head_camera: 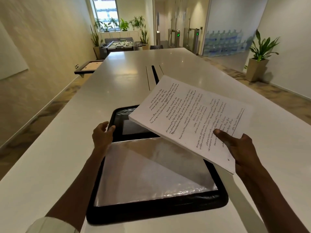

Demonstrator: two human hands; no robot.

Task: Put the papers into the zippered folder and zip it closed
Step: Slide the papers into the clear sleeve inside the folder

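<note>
My right hand [242, 148] has a grip on the papers [190, 120], thumb on top, holding them up over the right side of the open folder [151, 211]. The folder lies flat on the desk [67, 148], near me. My left hand [102, 133] grips its far left edge. I should tip the papers flat, line up the edges with the near half, and slide them in slowly.

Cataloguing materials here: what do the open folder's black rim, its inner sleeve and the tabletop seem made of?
Folder rim: probably matte black fabric or faux leather. Inner sleeve: clear plastic film, wrinkled and glaring. Table: smooth white laminate or stone, faintly reflective.
</note>
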